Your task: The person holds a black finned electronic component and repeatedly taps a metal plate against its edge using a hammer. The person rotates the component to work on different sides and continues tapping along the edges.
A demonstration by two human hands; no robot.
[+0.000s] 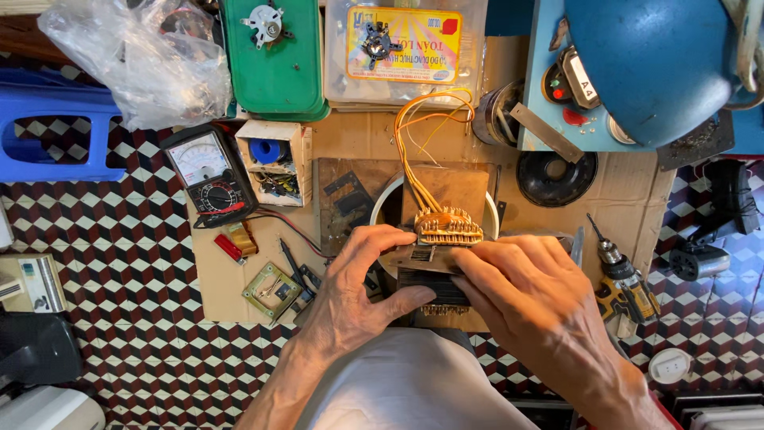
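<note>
We see the left hand and right hand both gripping a transformer core with orange wires, centre of the cardboard mat. Multimeter lies left, cordless drill right. A wooden box holds a blue spool; green tray carries a small rotor part.

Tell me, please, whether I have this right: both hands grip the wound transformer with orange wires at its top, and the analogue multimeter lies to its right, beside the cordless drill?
Not quite. The head view shows the left hand and right hand gripping the transformer with orange wires, but the multimeter lies to its left; only the cordless drill is on the right.
</note>
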